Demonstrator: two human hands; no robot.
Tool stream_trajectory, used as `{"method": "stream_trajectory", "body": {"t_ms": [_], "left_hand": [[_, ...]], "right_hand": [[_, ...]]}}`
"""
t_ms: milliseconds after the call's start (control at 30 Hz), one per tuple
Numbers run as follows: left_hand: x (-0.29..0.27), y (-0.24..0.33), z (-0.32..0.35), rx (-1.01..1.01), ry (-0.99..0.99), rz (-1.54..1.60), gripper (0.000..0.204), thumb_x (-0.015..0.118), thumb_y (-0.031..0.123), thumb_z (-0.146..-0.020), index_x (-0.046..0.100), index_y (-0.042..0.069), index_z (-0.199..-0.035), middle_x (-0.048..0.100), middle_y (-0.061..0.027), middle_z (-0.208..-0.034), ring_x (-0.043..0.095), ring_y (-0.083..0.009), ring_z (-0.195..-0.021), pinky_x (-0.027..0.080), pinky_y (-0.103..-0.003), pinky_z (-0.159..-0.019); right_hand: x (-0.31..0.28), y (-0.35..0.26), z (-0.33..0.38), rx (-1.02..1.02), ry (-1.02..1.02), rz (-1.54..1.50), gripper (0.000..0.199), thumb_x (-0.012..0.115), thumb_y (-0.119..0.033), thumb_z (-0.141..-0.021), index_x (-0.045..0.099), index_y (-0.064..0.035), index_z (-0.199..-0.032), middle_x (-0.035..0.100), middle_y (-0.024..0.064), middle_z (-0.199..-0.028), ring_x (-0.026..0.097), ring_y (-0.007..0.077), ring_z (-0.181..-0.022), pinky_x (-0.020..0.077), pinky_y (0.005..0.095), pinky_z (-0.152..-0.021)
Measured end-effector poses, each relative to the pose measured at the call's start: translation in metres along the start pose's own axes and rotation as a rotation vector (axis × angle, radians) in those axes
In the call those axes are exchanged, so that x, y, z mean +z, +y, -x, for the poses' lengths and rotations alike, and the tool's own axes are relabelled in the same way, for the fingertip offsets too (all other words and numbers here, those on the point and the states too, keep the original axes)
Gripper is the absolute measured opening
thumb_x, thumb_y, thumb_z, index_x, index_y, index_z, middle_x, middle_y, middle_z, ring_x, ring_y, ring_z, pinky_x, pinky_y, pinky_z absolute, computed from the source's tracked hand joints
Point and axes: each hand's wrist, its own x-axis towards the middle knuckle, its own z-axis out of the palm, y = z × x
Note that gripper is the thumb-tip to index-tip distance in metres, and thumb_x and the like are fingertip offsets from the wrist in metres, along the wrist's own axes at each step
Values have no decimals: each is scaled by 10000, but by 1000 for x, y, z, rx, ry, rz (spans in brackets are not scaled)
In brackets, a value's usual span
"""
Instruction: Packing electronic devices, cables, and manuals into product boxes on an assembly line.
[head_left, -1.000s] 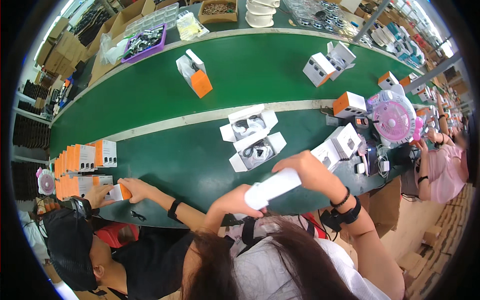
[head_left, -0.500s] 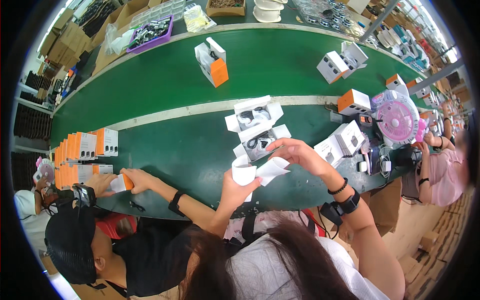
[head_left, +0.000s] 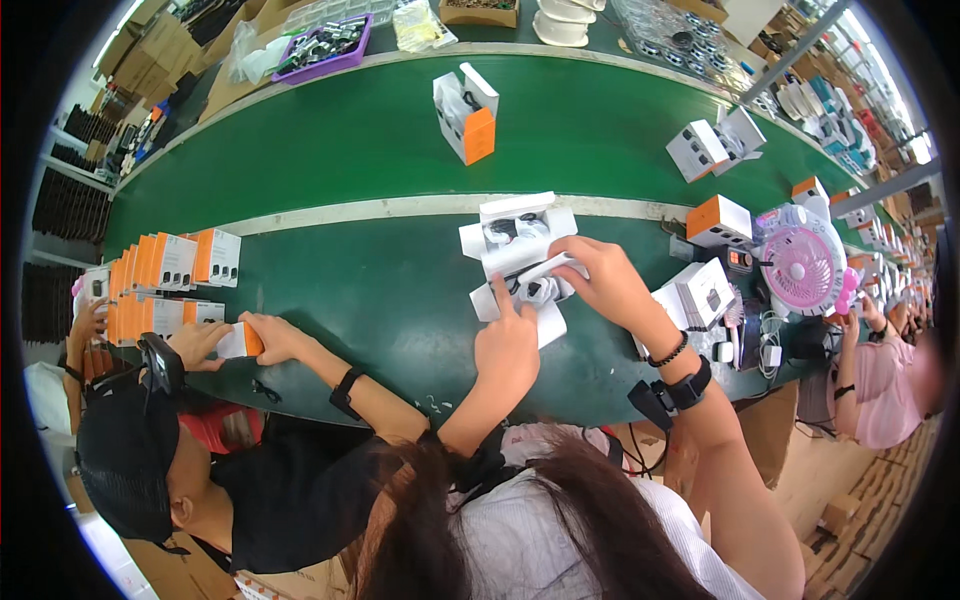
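- L hand [head_left: 508, 350]: index finger stretched fwd, tip at the near box's 10 o'clock edge; other fingers look curled, can't tell if they grip anything.
- R hand [head_left: 605, 280]: thumb & fingers pinched on white paper [head_left: 550, 266], held over the near box from its 2 o'clock side.
- Near box [head_left: 551, 326]: on the bench just beyond L hand, flaps spread. Dark cable & wrapped white item already in; paper seems only part-way in, flaps not yet folded.
- Far box [head_left: 516, 206]: just beside near box at 12 o'clock, flaps also spread. Cable & wrapped item in; no paper seen on top, so looks a step behind.
- White booklets [head_left: 706, 293]: stacked approx 3 o'clock of near box.
- Opened box [head_left: 480, 136] at 11–12 o'clock on green belt [head_left: 330, 150], bagged contents showing, lid up.
- Closed orange-white box [head_left: 718, 222] betw 2 & 3 o'clock.
- Boxed rows [head_left: 180, 262] at 9 o'clock look finished; co-worker's hands [head_left: 275, 338], 8–9 o'clock, on another box [head_left: 236, 342].
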Motion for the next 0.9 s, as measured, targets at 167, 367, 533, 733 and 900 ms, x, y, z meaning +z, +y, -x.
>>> {"method": "stream_trajectory", "body": {"t_ms": [167, 367, 533, 733, 900], "left_hand": [[14, -7, -4, -44, -12, -6, 357, 668, 28, -683, 563, -18, -1021, 317, -347, -1398, 673, -356, -666, 554, -411, -574], [27, -20, -7, -103, 0, 159, 476, 749, 92, -629, 564, 30, -1063, 455, -196, -1271, 654, -362, -733, 541, -445, -643], [39, -31, -8, -36, 22, 150, 473, 755, 103, -628, 569, 36, -1058, 482, -148, -1211, 651, -343, -712, 540, -429, -636], [35, -37, -6, 12, 55, 121, 468, 750, 78, -617, 560, 31, -1042, 475, -172, -1244, 654, -325, -683, 536, -404, -593], [32, -46, -5, 34, 40, 93, 452, 736, 54, -609, 554, 24, -1022, 474, -201, -1261, 655, -306, -665, 533, -378, -569]], "right_hand": [[25, 1, -16, -95, -72, 64, 209, 641, -22, -772, 560, -53, -962, 609, 127, -815, 601, 329, -694, 469, 410, -591], [38, 13, -32, -143, -95, 151, 220, 634, -24, -766, 546, -72, -962, 617, 115, -766, 608, 324, -685, 474, 407, -590], [47, 23, -44, -292, -207, 210, 176, 609, -57, -773, 543, -85, -934, 614, 92, -728, 611, 323, -667, 469, 411, -568], [61, 17, -53, -426, -240, 337, 130, 624, -118, -721, 559, -86, -829, 601, 62, -650, 636, 255, -620, 497, 369, -546], [84, 25, -48, -515, -255, 405, 174, 632, -125, -700, 544, -91, -845, 581, 36, -739, 620, 210, -729, 490, 342, -592]]}}
